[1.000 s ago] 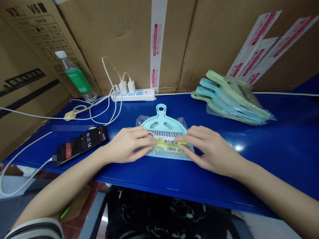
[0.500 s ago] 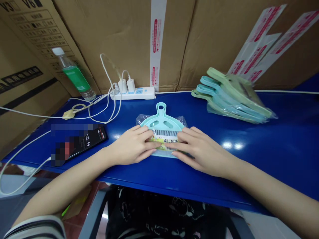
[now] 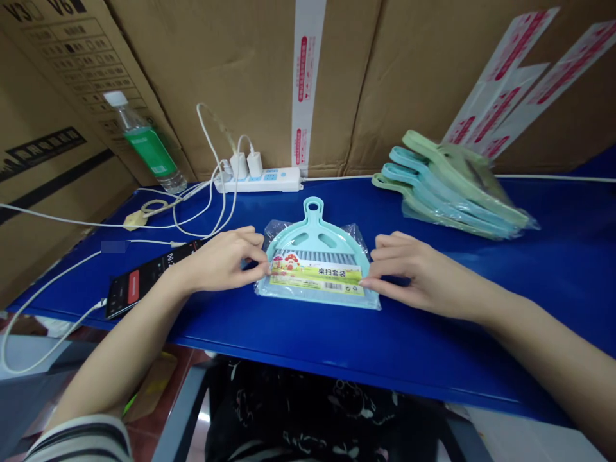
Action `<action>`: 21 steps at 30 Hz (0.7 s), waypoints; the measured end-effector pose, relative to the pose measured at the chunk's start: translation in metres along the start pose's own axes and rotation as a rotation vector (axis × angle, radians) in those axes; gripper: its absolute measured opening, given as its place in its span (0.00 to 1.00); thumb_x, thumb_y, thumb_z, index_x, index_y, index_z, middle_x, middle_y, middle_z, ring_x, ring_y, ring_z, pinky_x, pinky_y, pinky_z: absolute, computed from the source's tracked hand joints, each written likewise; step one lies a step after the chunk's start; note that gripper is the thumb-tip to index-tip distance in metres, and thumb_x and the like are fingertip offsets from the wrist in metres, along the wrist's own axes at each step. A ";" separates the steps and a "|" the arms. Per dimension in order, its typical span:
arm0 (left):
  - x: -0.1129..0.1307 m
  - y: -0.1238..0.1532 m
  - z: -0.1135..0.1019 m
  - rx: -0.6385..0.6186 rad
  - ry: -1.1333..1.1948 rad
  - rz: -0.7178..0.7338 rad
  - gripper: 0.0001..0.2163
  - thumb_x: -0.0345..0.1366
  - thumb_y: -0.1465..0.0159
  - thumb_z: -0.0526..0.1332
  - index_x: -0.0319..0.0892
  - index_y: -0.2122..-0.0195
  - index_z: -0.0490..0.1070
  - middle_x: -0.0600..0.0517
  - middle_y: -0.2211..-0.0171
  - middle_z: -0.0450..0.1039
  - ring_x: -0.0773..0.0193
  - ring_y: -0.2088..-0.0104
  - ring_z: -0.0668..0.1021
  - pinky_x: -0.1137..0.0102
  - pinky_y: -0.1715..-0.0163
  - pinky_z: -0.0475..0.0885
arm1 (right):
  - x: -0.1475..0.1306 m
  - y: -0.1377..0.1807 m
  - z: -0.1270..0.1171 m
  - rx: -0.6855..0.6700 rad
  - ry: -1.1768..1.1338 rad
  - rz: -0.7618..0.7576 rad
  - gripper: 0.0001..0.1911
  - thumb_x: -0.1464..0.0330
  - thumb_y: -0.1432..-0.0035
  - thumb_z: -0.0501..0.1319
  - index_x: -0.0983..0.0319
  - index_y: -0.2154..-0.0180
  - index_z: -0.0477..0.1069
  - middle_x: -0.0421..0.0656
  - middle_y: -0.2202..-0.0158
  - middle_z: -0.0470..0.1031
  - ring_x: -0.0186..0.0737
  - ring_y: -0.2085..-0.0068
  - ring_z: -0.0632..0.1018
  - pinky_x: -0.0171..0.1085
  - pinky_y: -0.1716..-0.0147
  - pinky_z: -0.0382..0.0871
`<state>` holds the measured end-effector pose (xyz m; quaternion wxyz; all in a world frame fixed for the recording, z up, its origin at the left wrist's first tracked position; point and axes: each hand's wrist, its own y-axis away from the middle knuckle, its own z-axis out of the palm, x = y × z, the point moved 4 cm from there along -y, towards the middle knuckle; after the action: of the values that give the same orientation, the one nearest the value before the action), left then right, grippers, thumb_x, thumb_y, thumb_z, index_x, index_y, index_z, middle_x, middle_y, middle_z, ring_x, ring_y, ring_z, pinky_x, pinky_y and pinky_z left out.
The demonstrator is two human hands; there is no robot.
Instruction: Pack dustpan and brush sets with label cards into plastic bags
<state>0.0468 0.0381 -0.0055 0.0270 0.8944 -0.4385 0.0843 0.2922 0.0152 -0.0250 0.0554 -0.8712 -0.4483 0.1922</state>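
Observation:
A light-blue dustpan and brush set (image 3: 315,239) lies flat on the blue table in clear plastic wrap, its looped handle pointing away from me. A printed label (image 3: 332,277) with red mushroom houses crosses its front, below grey bristles. At the left edge, my left hand (image 3: 235,256) pinches the wrap between thumb and curled fingers. My right hand (image 3: 409,269) pinches the opposite edge in the same way, thumb by the label's right end.
Several wrapped green and blue dustpan sets (image 3: 452,186) lie stacked at the back right. A white power strip (image 3: 260,181) with plugs and loose cables stands at the back, near a water bottle (image 3: 151,151). A phone (image 3: 144,279) rests beside my left forearm. Cardboard (image 3: 240,70) walls the back.
My hands have moved apart, from over the label out to the left and right edges of the set. The label and bristles now show fully.

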 end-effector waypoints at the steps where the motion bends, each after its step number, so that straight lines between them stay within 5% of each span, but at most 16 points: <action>1: 0.000 0.000 0.001 0.001 0.008 -0.005 0.18 0.37 0.33 0.50 0.42 0.76 0.74 0.53 0.78 0.63 0.65 0.72 0.66 0.70 0.71 0.60 | -0.001 -0.001 0.001 -0.013 -0.016 0.015 0.24 0.57 0.32 0.48 0.59 0.77 0.69 0.40 0.81 0.67 0.37 0.73 0.62 0.39 0.71 0.55; 11: 0.005 -0.004 0.012 -0.045 0.034 -0.104 0.15 0.40 0.33 0.47 0.43 0.75 0.62 0.56 0.79 0.64 0.67 0.76 0.69 0.72 0.74 0.59 | 0.003 -0.001 0.012 -0.147 -0.308 0.359 0.20 0.52 0.39 0.51 0.57 0.77 0.58 0.35 0.82 0.61 0.32 0.80 0.62 0.34 0.79 0.55; 21: 0.003 -0.004 0.021 -0.032 -0.100 -0.242 0.01 0.34 0.43 0.50 0.43 0.70 0.59 0.57 0.80 0.65 0.67 0.80 0.68 0.71 0.77 0.57 | 0.005 -0.001 0.017 0.012 -0.305 0.451 0.07 0.65 0.49 0.52 0.55 0.75 0.53 0.30 0.86 0.56 0.30 0.83 0.58 0.33 0.82 0.52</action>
<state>0.0546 0.0354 -0.0255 0.0293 0.9432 -0.3296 0.0288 0.2873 0.0184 -0.0415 -0.0516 -0.9096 -0.2451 0.3315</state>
